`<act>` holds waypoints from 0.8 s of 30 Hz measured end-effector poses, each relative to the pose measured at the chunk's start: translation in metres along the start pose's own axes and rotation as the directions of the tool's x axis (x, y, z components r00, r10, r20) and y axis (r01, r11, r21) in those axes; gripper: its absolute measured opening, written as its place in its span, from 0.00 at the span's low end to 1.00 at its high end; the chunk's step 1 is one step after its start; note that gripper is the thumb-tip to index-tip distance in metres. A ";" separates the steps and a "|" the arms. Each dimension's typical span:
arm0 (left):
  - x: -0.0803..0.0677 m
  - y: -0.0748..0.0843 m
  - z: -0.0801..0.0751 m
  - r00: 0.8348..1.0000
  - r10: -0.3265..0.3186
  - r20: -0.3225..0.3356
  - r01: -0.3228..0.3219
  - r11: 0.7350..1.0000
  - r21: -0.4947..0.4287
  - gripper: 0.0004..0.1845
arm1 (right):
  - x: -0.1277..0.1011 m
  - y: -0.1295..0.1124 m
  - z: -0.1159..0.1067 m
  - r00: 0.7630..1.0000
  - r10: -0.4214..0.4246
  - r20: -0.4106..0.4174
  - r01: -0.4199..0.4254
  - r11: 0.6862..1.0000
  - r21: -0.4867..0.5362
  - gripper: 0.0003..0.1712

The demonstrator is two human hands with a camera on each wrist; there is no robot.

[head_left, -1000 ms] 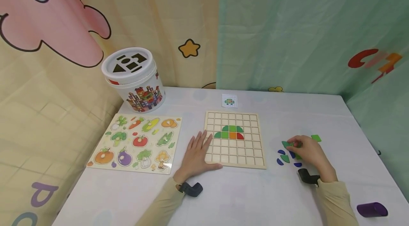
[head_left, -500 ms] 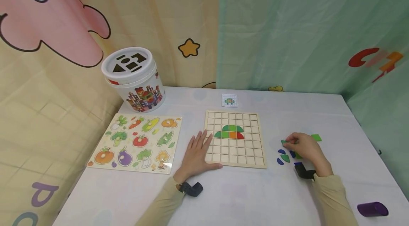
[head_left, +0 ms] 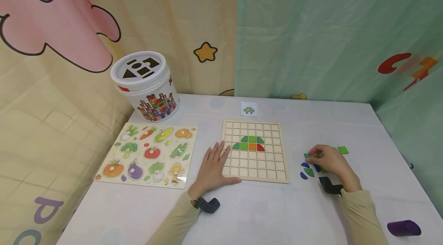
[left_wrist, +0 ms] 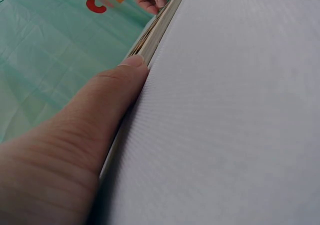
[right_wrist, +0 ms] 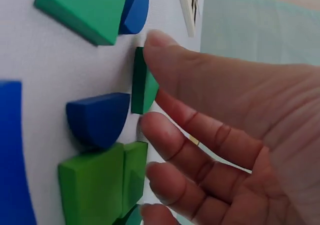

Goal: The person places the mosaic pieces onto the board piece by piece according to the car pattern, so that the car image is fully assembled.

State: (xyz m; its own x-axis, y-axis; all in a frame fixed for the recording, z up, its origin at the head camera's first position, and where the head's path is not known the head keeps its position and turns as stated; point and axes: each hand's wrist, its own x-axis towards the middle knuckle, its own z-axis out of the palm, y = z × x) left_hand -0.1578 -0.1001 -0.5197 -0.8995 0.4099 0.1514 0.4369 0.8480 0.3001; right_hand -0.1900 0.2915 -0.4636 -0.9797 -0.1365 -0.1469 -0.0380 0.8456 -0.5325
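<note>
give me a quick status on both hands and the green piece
Left hand flat, steadying the grid board. Right hand pinching a green piece among the loose blue and green pieces. Nothing blocking the way to the board.

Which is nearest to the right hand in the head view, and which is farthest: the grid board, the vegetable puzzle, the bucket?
From the right hand:
1. Grid board, just to its left, mid-table.
2. Vegetable puzzle, farther left, beyond the left hand.
3. Bucket, back left corner by the curtain.
</note>
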 end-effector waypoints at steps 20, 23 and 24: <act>0.000 0.000 0.000 1.000 -0.001 0.000 0.001 1.000 -0.011 0.60 | 0.001 -0.014 0.005 0.994 -0.011 -0.105 0.013 1.000 0.023 0.10; 0.001 0.000 0.000 1.000 -0.002 0.004 0.002 1.000 -0.007 0.60 | 0.005 -0.021 0.007 0.989 -0.078 -0.128 0.080 0.997 0.008 0.08; 0.001 0.000 0.000 1.000 -0.002 0.003 0.002 1.000 -0.006 0.60 | 0.006 -0.025 0.009 0.986 -0.103 -0.133 0.104 0.995 0.007 0.08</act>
State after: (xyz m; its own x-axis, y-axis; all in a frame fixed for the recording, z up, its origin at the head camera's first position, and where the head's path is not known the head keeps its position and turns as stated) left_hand -0.1584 -0.0998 -0.5196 -0.9002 0.4096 0.1479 0.4354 0.8465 0.3063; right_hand -0.1935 0.2654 -0.4586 -0.9880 -0.1529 0.0205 -0.1387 0.8230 -0.5509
